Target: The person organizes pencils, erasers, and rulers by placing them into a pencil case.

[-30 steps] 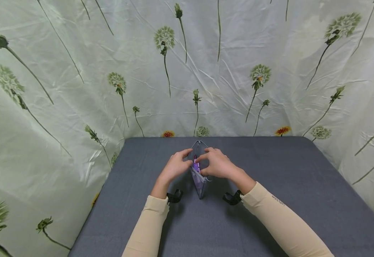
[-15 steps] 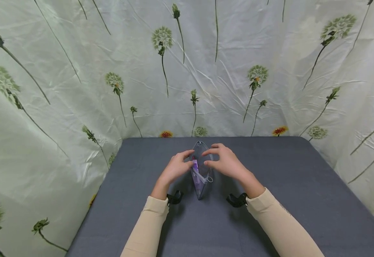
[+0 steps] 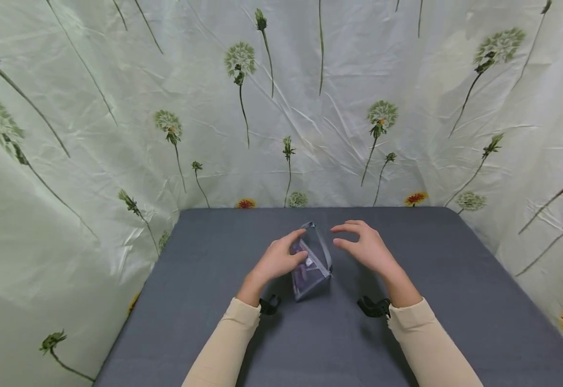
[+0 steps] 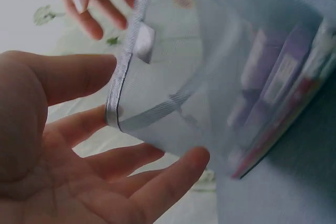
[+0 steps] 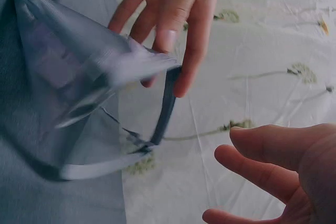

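A translucent grey mesh zipper pouch (image 3: 308,279) stands tilted on the table, its mouth spread apart. My left hand (image 3: 278,259) holds the pouch at its left rim, thumb on the near side and fingers behind. Through the mesh in the left wrist view show purple-and-white packages (image 4: 283,72) and a slim reddish item (image 4: 278,129) at the bottom. A small white tag (image 4: 145,43) sits by the zipper edge. To the right of the pouch, my right hand (image 3: 365,248) hovers apart from it, fingers and thumb spread with nothing between them.
A dark grey cloth covers the table (image 3: 223,247). Behind and at the sides hangs a pale curtain (image 3: 189,70) printed with dandelions. Black wrist straps (image 3: 375,307) sit below both hands.
My right hand has come out from the pouch's mouth and drawn away to the right. The pouch has turned and tipped, so its near side faces me more broadly.
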Action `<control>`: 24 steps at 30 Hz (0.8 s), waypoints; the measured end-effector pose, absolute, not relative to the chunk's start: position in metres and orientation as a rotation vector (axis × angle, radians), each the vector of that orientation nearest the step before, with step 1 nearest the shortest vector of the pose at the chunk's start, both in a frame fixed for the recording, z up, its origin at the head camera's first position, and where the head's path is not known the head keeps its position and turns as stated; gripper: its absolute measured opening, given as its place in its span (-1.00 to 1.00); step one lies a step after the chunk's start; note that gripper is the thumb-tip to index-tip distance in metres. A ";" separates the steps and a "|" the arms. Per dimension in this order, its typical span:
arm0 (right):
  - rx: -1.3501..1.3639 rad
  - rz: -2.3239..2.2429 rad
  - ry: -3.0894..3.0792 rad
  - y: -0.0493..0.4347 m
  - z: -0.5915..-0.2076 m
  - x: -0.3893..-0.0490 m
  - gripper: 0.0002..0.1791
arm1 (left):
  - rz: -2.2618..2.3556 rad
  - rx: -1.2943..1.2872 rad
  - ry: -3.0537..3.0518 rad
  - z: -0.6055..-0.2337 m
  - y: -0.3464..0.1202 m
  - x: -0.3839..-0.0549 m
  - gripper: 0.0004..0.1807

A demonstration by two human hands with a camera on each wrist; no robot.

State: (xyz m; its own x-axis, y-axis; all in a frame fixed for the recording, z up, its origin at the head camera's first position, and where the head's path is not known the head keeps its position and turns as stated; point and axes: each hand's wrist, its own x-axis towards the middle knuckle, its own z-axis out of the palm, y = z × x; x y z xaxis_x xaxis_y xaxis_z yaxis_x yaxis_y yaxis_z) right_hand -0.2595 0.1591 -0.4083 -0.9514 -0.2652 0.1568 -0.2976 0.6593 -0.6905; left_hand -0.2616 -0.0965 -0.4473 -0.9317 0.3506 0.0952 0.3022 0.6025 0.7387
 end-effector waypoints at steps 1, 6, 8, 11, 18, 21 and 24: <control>0.468 1.193 -2.813 0.163 -0.410 -0.260 -0.60 | 1.229 0.590 2.779 -0.449 -0.093 -0.262 -0.35; 0.476 1.211 -2.801 0.173 -0.420 -0.261 -0.61 | 1.053 0.628 2.878 -0.461 -0.084 -0.258 -0.30; 0.483 1.208 -2.804 0.175 -0.424 -0.260 -0.61 | 0.973 0.615 2.902 -0.467 -0.082 -0.256 -0.26; 0.456 1.195 -2.807 0.180 -0.427 -0.258 -0.61 | 0.864 0.625 2.922 -0.477 -0.074 -0.255 -0.20; 0.435 1.144 -2.843 0.198 -0.434 -0.251 -0.60 | 0.443 0.643 2.999 -0.493 -0.050 -0.253 -0.32; 0.431 1.135 -2.861 0.204 -0.439 -0.246 -0.58 | 0.305 0.678 3.019 -0.497 -0.043 -0.251 -0.35; 0.421 1.127 -2.873 0.210 -0.444 -0.243 -0.58 | 0.218 0.690 3.027 -0.499 -0.036 -0.250 -0.35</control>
State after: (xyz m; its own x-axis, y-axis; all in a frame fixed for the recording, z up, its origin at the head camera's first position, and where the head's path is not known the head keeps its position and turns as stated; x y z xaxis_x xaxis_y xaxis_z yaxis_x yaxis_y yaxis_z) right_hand -0.2426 0.2096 -0.4438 -0.9632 -0.2392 0.1228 -0.2589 0.7017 -0.6638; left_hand -0.2496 -0.0364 -0.4992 -0.9012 0.4335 0.0029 0.4294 0.8917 0.1429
